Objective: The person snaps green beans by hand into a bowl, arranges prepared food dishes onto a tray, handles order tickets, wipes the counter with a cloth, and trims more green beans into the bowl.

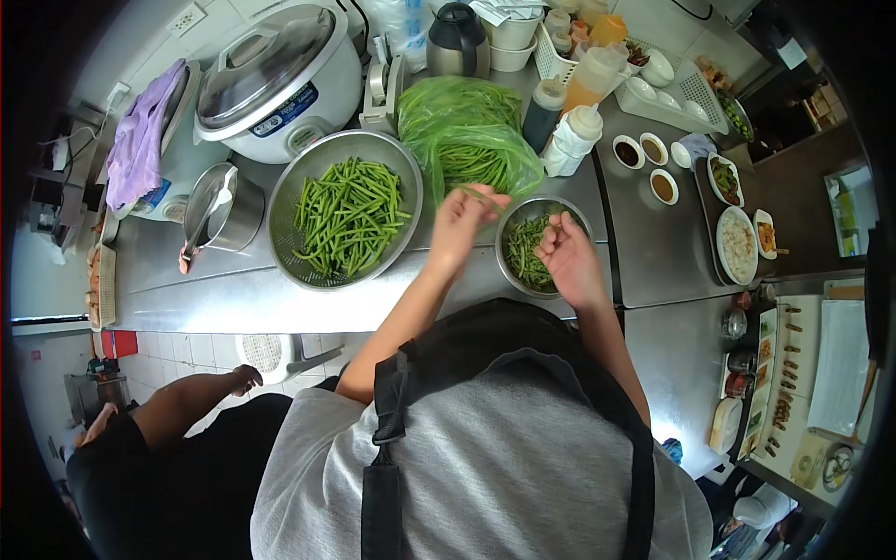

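Note:
My left hand point(459, 227) is raised just in front of a green plastic bag point(439, 131) of green beans, its fingers pinched on a thin green bean point(482, 194). My right hand point(571, 261) is over the right side of a small metal bowl point(505, 264); its fingers are loosely curled and apart, with nothing visible in them. Inside that bowl lie thin green bean pieces point(525, 250). To the left, a large metal colander point(280, 219) holds a heap of green beans point(350, 215).
A rice cooker point(280, 84) and a metal pot point(241, 219) stand at the left. Behind the bag are a thermos point(457, 42) and squeeze bottles point(573, 140). Sauce cups point(664, 187) and a rice dish point(737, 245) sit right. Another person's arm point(191, 397) is at lower left.

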A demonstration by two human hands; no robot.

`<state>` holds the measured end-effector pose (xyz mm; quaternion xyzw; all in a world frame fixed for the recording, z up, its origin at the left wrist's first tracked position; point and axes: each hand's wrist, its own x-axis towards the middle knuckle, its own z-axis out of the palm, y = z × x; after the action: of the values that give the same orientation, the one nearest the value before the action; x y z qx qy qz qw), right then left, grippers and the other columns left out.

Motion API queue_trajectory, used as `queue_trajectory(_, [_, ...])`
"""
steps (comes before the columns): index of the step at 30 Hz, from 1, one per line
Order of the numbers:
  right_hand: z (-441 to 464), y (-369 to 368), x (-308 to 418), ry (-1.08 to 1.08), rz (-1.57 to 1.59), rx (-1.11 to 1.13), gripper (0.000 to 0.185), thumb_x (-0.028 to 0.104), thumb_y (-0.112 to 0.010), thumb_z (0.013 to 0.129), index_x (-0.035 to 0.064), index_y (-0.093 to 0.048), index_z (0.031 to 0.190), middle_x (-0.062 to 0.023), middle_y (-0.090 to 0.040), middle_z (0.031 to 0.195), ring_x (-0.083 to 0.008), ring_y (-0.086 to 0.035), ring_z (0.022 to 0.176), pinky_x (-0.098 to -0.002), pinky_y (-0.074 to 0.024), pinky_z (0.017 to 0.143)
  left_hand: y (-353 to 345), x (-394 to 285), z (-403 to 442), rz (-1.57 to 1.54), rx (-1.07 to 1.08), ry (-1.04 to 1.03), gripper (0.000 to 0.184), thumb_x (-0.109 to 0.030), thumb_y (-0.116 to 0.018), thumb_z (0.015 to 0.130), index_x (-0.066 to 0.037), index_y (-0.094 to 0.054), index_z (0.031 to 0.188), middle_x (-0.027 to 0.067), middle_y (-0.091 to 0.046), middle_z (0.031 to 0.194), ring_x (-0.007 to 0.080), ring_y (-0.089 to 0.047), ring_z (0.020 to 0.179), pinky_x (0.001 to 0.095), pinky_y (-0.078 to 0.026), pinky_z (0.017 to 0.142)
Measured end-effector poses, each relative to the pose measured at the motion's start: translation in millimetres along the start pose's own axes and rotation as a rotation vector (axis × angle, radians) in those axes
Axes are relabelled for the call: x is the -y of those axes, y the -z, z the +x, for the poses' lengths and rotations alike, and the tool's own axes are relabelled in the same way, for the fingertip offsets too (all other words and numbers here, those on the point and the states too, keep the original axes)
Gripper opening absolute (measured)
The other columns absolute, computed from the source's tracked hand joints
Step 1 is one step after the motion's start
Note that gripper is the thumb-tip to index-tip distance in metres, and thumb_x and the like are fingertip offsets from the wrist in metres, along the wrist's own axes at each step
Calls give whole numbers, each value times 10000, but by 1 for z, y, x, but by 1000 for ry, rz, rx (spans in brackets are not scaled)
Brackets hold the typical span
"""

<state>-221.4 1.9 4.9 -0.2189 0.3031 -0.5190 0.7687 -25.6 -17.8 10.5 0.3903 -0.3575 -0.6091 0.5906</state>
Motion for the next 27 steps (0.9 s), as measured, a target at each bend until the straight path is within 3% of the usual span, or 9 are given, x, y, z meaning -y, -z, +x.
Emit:
queue_trajectory(2, [-3,-2,9,91,-310,-58,239,225,-490,963,56,-629,1059,-52,-628,877,-152,-582,810,-318,-461,795,21,10,21,148,-80,-35,180,-124,-421,952,-40,-580,943,124,-675,926,159,-613,828,290,-472,780])
queue_trajectory(5, [-2,14,15,413,-1210,-88,243,140,-506,923,39,-662,1079,-130,-665,1051,-171,-613,987,-299,-454,876,33,13,51,863,-127,34,193,-172,-483,921,-9,-586,898,154,-663,853,225,-645,828,336,-491,752])
queue_trajectory(8, [-6,3,19,555,-1433,-201,202,160,-579,893,26,-695,990,-141,-692,970,-154,-650,918,-256,-476,801,33,45,70,1161,-75,-152,208,-182,-586,834,19,-580,884,250,-612,821,356,-623,785,415,-499,756])
queue_trajectory(9, [-8,1,21,482,-1419,-202,201,182,-601,885,25,-699,964,-134,-694,915,-155,-654,858,-257,-480,764,32,44,67,1219,34,-200,223,-171,-624,801,33,-603,887,248,-625,840,359,-633,813,438,-501,780])
queue_trajectory(12, [-14,-11,31,260,-1435,-246,230,245,-656,860,21,-706,883,-115,-690,764,-157,-655,700,-264,-484,667,27,58,65,1585,32,-265,235,-175,-667,766,33,-640,870,230,-632,880,356,-626,852,425,-507,794])
queue_trajectory(14, [-16,-22,39,104,-1523,-327,266,283,-680,846,19,-705,829,-107,-673,684,-156,-641,623,-271,-476,621,31,60,71,1593,73,-197,244,-192,-695,748,18,-663,868,217,-634,919,352,-621,885,415,-508,806])
queue_trajectory(17, [-10,-10,27,323,-1319,-287,264,280,-668,859,19,-695,824,-117,-664,694,-145,-633,639,-275,-461,605,30,52,71,1575,75,-134,193,-190,-715,730,-30,-700,836,198,-639,936,342,-620,904,416,-507,808])
queue_trajectory(25, [-1,-21,21,417,-1353,-115,205,218,-650,869,18,-683,903,-111,-676,759,-179,-638,671,-299,-464,607,34,60,68,1619,195,-196,141,-169,-745,677,-103,-732,801,158,-638,895,320,-614,902,406,-494,830])
queue_trajectory(27, [-3,-23,22,437,-1354,-89,178,186,-652,865,17,-682,910,-112,-677,767,-182,-637,674,-302,-466,612,36,59,64,1567,132,-245,144,-173,-755,669,-96,-729,787,161,-639,887,320,-615,897,409,-494,824])
